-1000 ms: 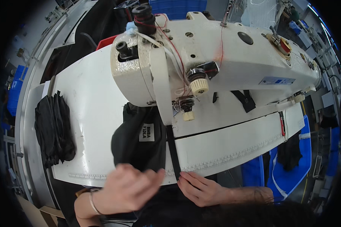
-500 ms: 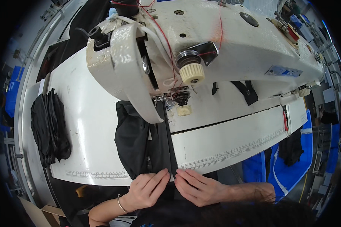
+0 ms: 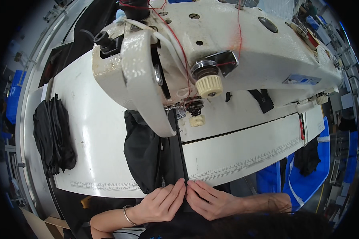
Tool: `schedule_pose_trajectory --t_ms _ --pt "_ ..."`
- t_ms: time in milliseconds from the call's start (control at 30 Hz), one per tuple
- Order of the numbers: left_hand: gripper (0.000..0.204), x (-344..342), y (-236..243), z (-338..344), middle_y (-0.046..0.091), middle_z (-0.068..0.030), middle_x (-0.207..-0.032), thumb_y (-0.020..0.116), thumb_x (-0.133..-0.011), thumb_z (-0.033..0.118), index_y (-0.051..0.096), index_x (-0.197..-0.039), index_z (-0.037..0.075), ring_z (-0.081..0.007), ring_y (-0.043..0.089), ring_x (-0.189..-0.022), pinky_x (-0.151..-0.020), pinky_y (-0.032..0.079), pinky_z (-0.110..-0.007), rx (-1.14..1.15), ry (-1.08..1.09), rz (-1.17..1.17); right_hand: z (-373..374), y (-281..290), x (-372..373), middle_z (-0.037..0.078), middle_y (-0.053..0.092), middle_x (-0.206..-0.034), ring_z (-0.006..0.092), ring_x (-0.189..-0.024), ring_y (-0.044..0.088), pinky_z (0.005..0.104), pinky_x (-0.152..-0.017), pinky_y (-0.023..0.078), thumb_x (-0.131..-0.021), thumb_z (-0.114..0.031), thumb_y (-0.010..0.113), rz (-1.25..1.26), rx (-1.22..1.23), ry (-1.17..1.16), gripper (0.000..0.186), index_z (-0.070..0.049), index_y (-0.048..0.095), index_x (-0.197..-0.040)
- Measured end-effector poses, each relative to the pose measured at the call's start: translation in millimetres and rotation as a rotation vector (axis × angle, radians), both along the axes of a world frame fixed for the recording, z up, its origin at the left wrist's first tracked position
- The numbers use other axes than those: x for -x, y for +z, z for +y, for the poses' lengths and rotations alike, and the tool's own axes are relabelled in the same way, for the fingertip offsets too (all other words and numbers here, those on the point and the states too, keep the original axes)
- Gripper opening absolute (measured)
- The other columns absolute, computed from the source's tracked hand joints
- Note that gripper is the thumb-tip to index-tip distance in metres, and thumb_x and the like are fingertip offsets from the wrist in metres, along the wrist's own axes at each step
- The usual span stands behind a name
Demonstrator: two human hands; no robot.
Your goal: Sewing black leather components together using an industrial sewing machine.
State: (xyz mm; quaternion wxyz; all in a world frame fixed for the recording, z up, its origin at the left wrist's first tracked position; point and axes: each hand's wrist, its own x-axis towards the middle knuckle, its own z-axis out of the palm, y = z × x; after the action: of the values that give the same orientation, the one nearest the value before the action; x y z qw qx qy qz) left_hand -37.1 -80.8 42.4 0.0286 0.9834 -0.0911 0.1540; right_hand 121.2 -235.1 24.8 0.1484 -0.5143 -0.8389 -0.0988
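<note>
Stack of black cloth pieces [image 3: 54, 137]: nine o'clock, on white table [image 3: 95, 135]. Black fabric piece [image 3: 141, 149]: toward eight o'clock, far end under the machine head. Person's left hand [image 3: 159, 202]: six-thirty, pinching the fabric's right edge. Right hand [image 3: 207, 202]: five-thirty, pinching that edge just beside. Sewing machine [image 3: 251, 51], red-threaded: one o'clock. Red-handled tool [image 3: 302, 129]: three o'clock. Blue bin [image 3: 322, 161]: four o'clock.

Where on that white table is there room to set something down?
Two patches look bare: the white tabletop between the stacked black cloth and the black fabric, and the front strip right of that fabric, toward the slim red tool. It's crowded beneath the sewing machine and where the left hand and right hand meet.
</note>
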Motion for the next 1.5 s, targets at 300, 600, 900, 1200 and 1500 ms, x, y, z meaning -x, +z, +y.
schedule_pose_trajectory --t_ms 300,600,900,1200,1500 --pt "0.026 -2 -2 0 0.064 -0.0170 -0.106 0.058 -0.074 0.005 0.065 -0.096 -0.006 -0.0152 0.057 -0.077 -0.059 0.044 -0.020 0.005 -0.005 0.029 1 1 -1 0.018 0.059 -0.105 0.0337 -0.104 0.059 0.0428 -0.097 0.046 -0.077 -0.018 0.053 -0.018 0.008 0.026 0.033 0.007 0.060 -0.098" --pt "0.030 -4 -5 5 0.061 -0.0180 -0.111 0.058 -0.072 0.007 0.064 -0.098 -0.006 -0.0160 0.056 -0.076 -0.062 0.047 -0.021 0.129 0.015 0.079 8 9 -5 0.018 0.058 -0.104 0.0341 -0.105 0.057 0.0427 -0.097 0.046 -0.078 -0.020 0.051 -0.008 0.071 0.044 0.033 0.006 0.062 -0.095" --pt "0.034 -41 -1 53 0.060 -0.0157 -0.100 0.059 -0.064 0.009 0.062 -0.094 -0.005 -0.0212 0.056 -0.079 -0.065 0.050 -0.028 0.145 0.005 0.099 51 8 -40 0.015 0.059 -0.105 0.0329 -0.108 0.056 0.0438 -0.098 0.044 -0.075 -0.022 0.054 -0.018 0.035 0.006 0.033 0.003 0.062 -0.095" --pt "0.034 -64 -17 90 0.062 -0.0128 -0.099 0.060 -0.065 0.008 0.066 -0.097 0.000 -0.0249 0.061 -0.091 -0.078 0.050 -0.037 0.151 0.088 0.024 96 -21 -70 0.008 0.060 -0.090 0.0250 -0.090 0.059 0.0359 -0.084 0.049 -0.075 -0.015 0.057 0.139 -0.099 0.003 0.022 -0.003 0.062 -0.092" --pt "0.030 -42 -27 109 0.064 -0.0153 -0.102 0.063 -0.077 0.003 0.064 -0.106 0.003 -0.0332 0.060 -0.097 -0.088 0.046 -0.042 0.939 0.436 0.177 95 -43 -74 0.005 0.056 -0.077 0.0211 -0.082 0.056 0.0302 -0.075 0.047 -0.071 -0.015 0.057 -0.121 -0.061 0.070 0.014 -0.005 0.057 -0.081"
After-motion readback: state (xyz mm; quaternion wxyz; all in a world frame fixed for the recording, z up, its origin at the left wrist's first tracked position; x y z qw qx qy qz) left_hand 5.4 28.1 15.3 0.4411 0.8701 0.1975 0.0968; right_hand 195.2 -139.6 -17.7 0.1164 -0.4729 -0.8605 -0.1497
